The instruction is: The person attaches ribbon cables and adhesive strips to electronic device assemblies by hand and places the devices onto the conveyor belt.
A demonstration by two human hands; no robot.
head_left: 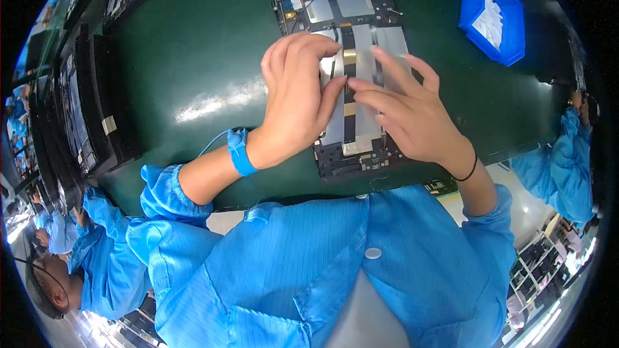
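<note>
An opened tablet-like device [391,37] lies on the green work surface in front of me, its silver battery panels and dark circuit parts exposed. Down its middle runs a black ribbon cable [350,127] with gold-coloured patches. My left hand [293,84], a blue strap around its wrist, rests over the device's left side. Its fingers are curled, with a gap between thumb and index finger beside the cable. Over the right side hovers my right hand [412,116], fingers spread and tips slightly blurred near the cable. Nothing shows in either hand; contact under the fingertips is hard to tell.
A blue bin [512,35] holding white pieces stands at the far right. Stacked dark device panels [80,103] line the left side of the green table [200,45]. Co-workers in blue sit at the left [106,264] and right [558,167].
</note>
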